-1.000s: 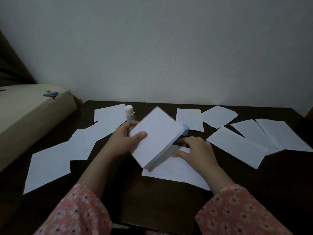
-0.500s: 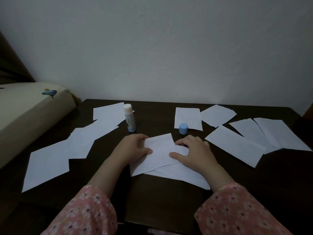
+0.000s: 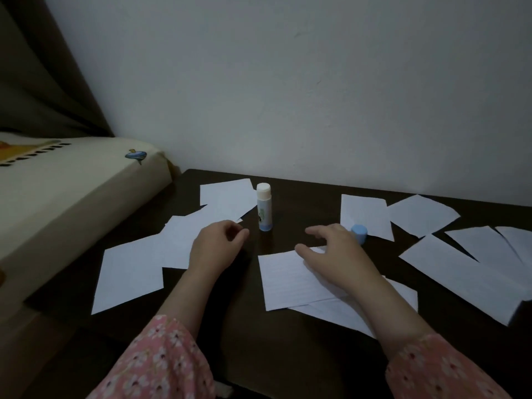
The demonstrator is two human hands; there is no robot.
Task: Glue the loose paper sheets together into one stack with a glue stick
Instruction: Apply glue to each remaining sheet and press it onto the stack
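Note:
A glue stick (image 3: 264, 207) stands upright and uncapped near the table's middle, its blue cap (image 3: 359, 233) lying to the right. A small stack of lined sheets (image 3: 290, 279) lies flat in front of me. My right hand (image 3: 334, 250) hovers above the stack's far edge, fingers spread and holding nothing. My left hand (image 3: 216, 246) is over the loose sheets on the left (image 3: 129, 269), fingers loosely curled and empty, just left of the glue stick. More loose sheets (image 3: 472, 263) lie to the right.
The dark wooden table (image 3: 253, 335) abuts a pale wall. A mattress (image 3: 57, 191) with a printed cover borders the table on the left. Other sheets lie at the back (image 3: 364, 214) and back left (image 3: 227, 194).
The sheet I held tilted a second ago was laid flat on the stack and pressed. Both hands have since lifted off it, the left moving left, the right moving up toward the cap.

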